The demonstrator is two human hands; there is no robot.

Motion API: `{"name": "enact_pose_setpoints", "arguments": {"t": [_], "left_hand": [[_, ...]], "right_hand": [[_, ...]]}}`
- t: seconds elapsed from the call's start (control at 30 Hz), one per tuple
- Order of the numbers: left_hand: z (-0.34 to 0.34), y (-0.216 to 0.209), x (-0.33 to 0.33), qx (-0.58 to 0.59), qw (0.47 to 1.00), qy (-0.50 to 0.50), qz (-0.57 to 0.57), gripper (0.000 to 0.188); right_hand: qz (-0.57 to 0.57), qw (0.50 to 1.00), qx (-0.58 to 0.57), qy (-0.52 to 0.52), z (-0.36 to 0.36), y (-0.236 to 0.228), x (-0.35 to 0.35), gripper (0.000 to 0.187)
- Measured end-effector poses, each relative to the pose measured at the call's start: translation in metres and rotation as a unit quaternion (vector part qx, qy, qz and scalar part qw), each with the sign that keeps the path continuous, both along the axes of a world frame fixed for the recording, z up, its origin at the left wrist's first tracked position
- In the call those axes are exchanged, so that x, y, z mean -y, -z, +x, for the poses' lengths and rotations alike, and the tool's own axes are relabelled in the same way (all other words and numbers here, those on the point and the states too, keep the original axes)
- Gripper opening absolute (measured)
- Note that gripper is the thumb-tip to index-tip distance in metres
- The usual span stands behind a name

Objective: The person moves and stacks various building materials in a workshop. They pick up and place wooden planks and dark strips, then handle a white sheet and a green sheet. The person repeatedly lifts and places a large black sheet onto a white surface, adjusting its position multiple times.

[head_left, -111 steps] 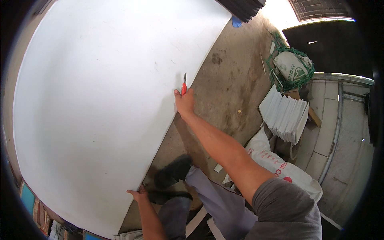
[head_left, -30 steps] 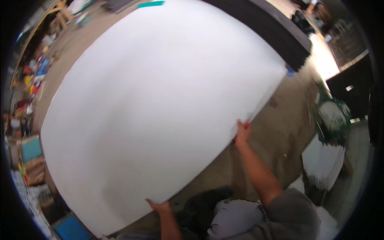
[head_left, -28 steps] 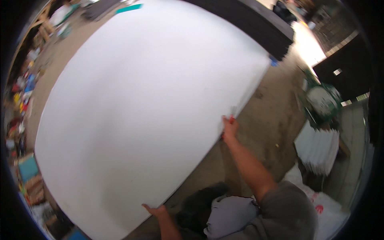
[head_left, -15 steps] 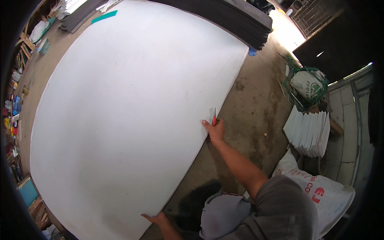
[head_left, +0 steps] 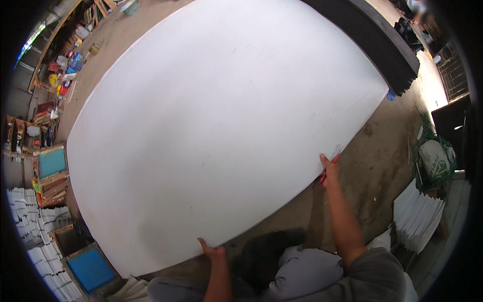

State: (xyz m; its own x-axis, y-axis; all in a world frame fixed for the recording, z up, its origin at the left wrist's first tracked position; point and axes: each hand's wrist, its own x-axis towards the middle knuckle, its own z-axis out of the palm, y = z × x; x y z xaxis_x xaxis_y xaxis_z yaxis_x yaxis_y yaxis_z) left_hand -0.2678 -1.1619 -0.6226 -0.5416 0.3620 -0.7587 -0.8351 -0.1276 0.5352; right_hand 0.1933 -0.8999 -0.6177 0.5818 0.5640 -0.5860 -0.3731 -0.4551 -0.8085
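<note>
A large white sheet (head_left: 196,126) spreads before me, covering most of the view. My left hand (head_left: 215,250) grips its near edge, thumb on top and fingers hidden beneath. Farther right along that edge is my right hand (head_left: 329,168), thumb resting on the sheet. In the right hand is a red-handled knife (head_left: 336,159), its thin blade pointing away from me. Whether the right fingers also hold the sheet's edge from below cannot be made out.
A stack of black sheets (head_left: 375,40) borders the far right corner. White panels (head_left: 416,214) and a netted white sack (head_left: 435,158) stand right. Leftward are a blue framed screen (head_left: 91,268), stacked white bundles (head_left: 25,211) and a teal frame (head_left: 52,162). Brown floor (head_left: 370,171) shows at right.
My view has turned left, so the surroundings appear shifted right and the framed screens and white bundles now show. Both hands stay at the sheet's near edge; the knife remains in the right.
</note>
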Motion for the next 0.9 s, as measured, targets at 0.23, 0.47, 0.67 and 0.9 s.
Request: {"name": "enact_pose_setpoints", "arguments": {"t": [0.23,0.47,0.67,0.9], "left_hand": [[0.02,-0.013,0.001,-0.024,0.999,0.029,-0.029,0.066],[0.02,0.005,0.027,0.035,0.998,-0.047,-0.013,0.063],[0.031,-0.003,-0.005,0.037,0.993,-0.102,-0.05,0.064],[0.039,-0.018,-0.016,0.06,0.986,-0.133,-0.079,0.069]], "right_hand": [[-0.075,0.997,0.013,0.009,0.028,0.0,0.004,0.072],[-0.12,0.99,0.06,-0.041,0.004,-0.024,0.017,0.059],[0.03,0.951,0.293,-0.091,0.062,0.071,0.041,0.056],[-0.113,0.921,0.343,-0.146,0.04,0.03,0.032,0.061]]}}
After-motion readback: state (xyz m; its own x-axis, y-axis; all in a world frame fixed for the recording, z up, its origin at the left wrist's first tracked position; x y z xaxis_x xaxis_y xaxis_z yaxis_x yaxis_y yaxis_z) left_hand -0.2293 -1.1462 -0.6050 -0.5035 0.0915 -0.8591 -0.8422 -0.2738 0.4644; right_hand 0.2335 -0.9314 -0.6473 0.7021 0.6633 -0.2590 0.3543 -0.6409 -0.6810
